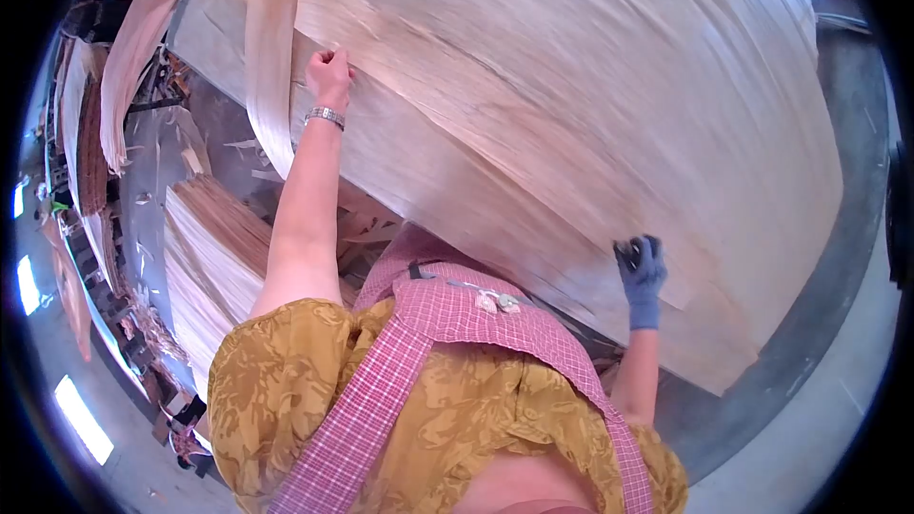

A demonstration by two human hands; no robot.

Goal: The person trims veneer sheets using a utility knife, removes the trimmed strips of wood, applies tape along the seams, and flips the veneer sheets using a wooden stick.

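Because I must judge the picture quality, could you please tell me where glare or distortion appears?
Head view throughout: black, rounded corners and curved edges show wide-lens distortion; the bright patch at lower left is glaring white; the wood sheet is bright but not washed out, its grain readable.

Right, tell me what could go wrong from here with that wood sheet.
The bare left hand is at the edge of the wood sheet, so it might catch a splinter; the right hand wears a glove.
The sheet looks thin and rippled, so an uneven pull between the widely spaced hands could split it.
The loose pale strip hanging over the edge near the left arm could snag or slide off.
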